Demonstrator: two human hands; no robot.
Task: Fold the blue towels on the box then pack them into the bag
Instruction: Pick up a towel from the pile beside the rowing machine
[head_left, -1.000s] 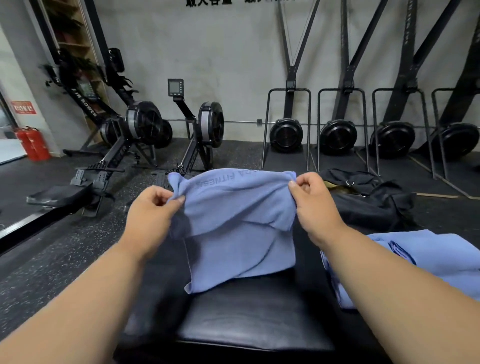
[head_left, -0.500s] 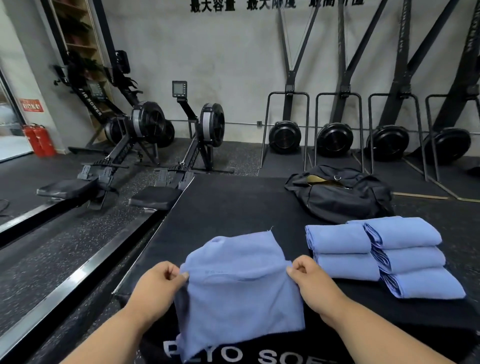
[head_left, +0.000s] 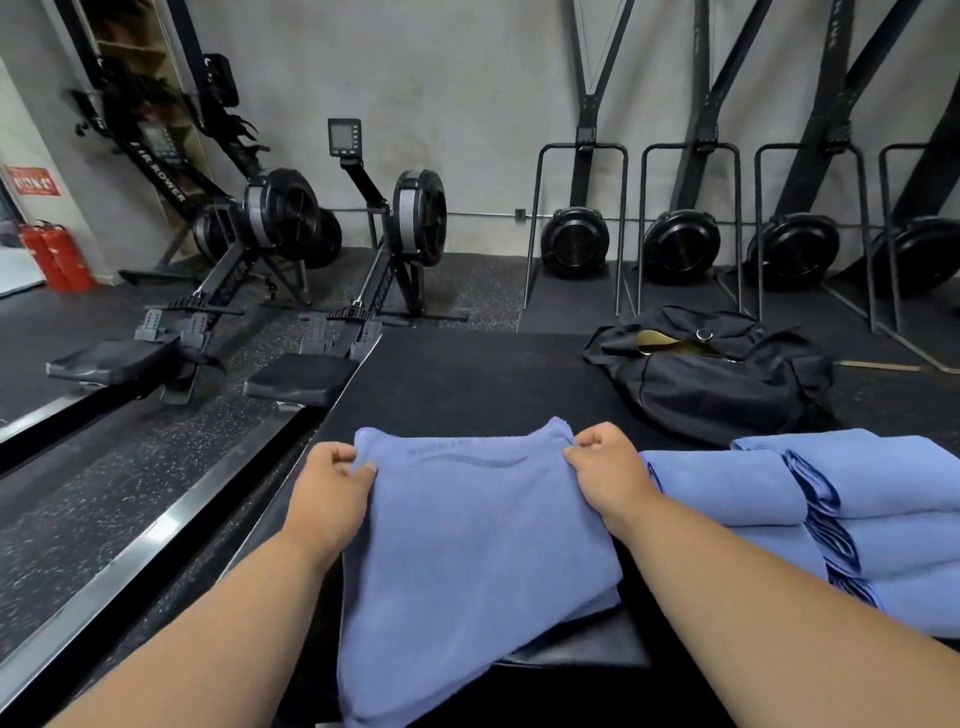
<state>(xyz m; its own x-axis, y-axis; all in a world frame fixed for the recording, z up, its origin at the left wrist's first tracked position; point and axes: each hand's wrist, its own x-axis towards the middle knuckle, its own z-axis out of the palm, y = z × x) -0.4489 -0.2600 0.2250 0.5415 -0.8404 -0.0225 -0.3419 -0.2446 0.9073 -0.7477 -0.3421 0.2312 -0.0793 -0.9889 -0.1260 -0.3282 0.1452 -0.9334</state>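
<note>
While both the left hand (head_left: 332, 488) and right hand (head_left: 608, 473) pinch its far corners, the towel (head_left: 472, 540) appears soft, light, best gripped at edges.

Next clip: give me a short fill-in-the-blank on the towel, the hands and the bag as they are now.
1. Both hands, the left hand and right hand, pinch the far edge of a ____ towel.
2. The folded towels lie to the person's ____.
3. The bag is coloured ____.

Missing: blue; right; black
</note>
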